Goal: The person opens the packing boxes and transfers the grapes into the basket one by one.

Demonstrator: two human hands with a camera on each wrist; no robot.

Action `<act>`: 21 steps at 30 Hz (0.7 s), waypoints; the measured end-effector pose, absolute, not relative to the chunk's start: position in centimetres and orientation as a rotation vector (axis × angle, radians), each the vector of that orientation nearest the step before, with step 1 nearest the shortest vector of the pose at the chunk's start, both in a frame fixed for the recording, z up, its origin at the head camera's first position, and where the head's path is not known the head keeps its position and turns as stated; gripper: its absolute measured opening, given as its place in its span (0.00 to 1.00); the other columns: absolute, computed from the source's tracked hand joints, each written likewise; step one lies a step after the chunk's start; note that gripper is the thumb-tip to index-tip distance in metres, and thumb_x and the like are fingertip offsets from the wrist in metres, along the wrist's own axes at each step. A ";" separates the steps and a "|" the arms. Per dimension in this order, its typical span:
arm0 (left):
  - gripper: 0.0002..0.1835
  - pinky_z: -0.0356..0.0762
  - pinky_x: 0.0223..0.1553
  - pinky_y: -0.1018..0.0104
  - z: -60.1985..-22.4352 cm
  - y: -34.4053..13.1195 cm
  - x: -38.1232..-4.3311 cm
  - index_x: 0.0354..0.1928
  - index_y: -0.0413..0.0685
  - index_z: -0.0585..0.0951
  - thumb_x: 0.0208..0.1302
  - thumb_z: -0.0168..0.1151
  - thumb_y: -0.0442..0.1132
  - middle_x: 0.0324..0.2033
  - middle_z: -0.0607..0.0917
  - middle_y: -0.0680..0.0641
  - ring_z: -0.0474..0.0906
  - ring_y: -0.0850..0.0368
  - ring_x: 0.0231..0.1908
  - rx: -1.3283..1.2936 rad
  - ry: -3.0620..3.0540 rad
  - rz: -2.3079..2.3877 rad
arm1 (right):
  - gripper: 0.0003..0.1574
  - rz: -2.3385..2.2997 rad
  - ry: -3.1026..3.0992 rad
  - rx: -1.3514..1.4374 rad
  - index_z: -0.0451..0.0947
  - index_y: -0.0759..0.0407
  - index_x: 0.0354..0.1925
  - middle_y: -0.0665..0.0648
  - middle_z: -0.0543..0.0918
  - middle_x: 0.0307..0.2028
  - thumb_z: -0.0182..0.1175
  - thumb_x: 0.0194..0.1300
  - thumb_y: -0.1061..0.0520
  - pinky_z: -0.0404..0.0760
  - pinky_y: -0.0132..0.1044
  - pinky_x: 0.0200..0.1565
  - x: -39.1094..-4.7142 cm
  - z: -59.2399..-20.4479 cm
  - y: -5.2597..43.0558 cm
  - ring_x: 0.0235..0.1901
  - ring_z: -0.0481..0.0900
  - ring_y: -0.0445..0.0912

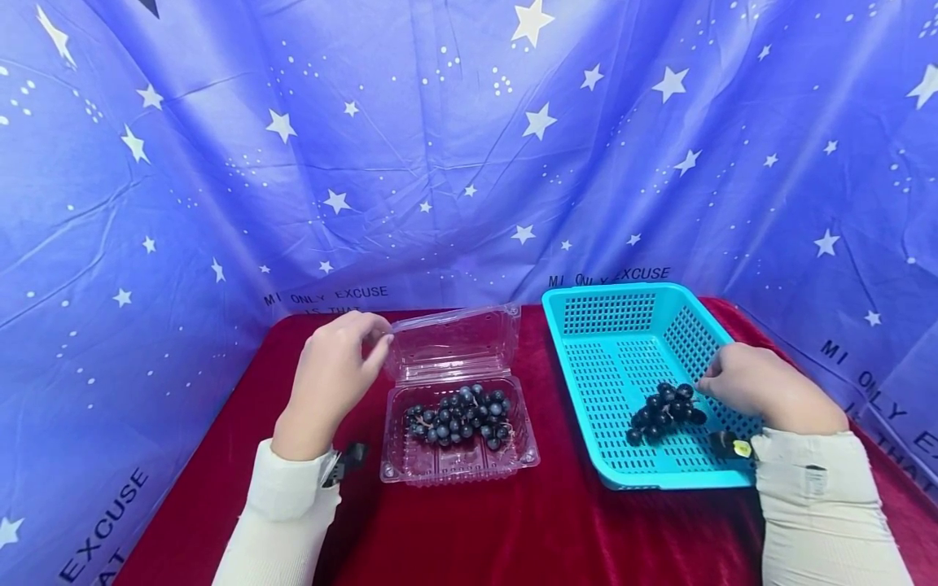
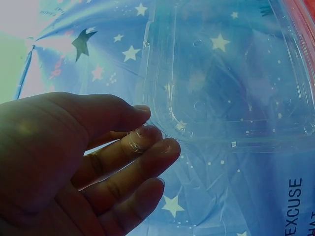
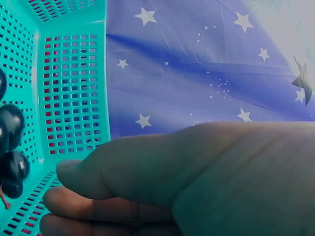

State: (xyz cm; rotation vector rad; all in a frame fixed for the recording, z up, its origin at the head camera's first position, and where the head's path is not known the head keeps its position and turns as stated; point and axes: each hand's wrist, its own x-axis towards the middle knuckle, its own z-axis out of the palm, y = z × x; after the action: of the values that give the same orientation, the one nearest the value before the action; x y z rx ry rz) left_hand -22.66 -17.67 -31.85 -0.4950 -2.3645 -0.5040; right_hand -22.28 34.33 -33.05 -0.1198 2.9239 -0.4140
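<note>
A clear plastic clamshell box [image 1: 460, 472] holds a bunch of dark grapes [image 1: 458, 415], its hinged lid [image 1: 454, 346] raised at the back. With thumb and fingertips, my left hand [image 1: 333, 374] pinches the lid's left corner; the left wrist view shows the clear edge [image 2: 170, 135] at those fingertips. Inside a turquoise basket [image 1: 579, 391] lies a smaller bunch of dark grapes [image 1: 663, 413]. Beside that bunch, over the basket's right side, is my right hand [image 1: 765, 387]. Its thumb [image 3: 88, 179] and fingers hold nothing in the right wrist view, where the grapes [image 3: 12, 167] appear at the left edge.
Dark red cloth [image 1: 498, 537] covers the table under the box and basket. A blue curtain with white stars [image 1: 440, 163] encloses the back and both sides. The basket stands to the right of the box, with a strip of cloth between them.
</note>
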 end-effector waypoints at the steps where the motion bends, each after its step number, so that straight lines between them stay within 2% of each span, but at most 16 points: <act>1: 0.03 0.80 0.32 0.57 -31.8 -17.7 -22.7 0.38 0.47 0.88 0.64 0.70 0.36 0.29 0.86 0.49 0.77 0.54 0.27 -0.494 -2.366 -0.505 | 0.19 -0.415 2.928 -0.121 0.85 0.69 0.42 0.60 0.86 0.35 0.66 0.67 0.52 0.79 0.46 0.32 -22.3 -33.0 34.3 0.33 0.79 0.52; 13: 0.03 0.79 0.32 0.58 -31.8 -17.7 -22.6 0.39 0.47 0.88 0.64 0.70 0.36 0.29 0.86 0.49 0.77 0.55 0.27 -0.486 -2.375 -0.508 | 0.18 -0.435 2.941 -0.131 0.87 0.67 0.42 0.60 0.88 0.37 0.65 0.67 0.51 0.81 0.48 0.34 -22.1 -32.7 34.0 0.35 0.82 0.52; 21: 0.03 0.79 0.32 0.57 -31.8 -17.7 -22.6 0.38 0.47 0.88 0.64 0.70 0.36 0.29 0.86 0.49 0.77 0.54 0.27 -0.488 -2.373 -0.506 | 0.19 -0.405 2.971 -0.156 0.87 0.67 0.42 0.62 0.89 0.37 0.65 0.68 0.51 0.82 0.54 0.36 -21.9 -32.3 33.6 0.37 0.84 0.55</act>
State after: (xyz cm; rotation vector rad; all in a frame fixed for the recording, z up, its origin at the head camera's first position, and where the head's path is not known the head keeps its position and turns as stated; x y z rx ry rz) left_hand -22.59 -17.68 -31.77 -0.4876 -2.3733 -0.5055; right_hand -21.93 33.62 -32.27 -0.1560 2.9710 -0.4054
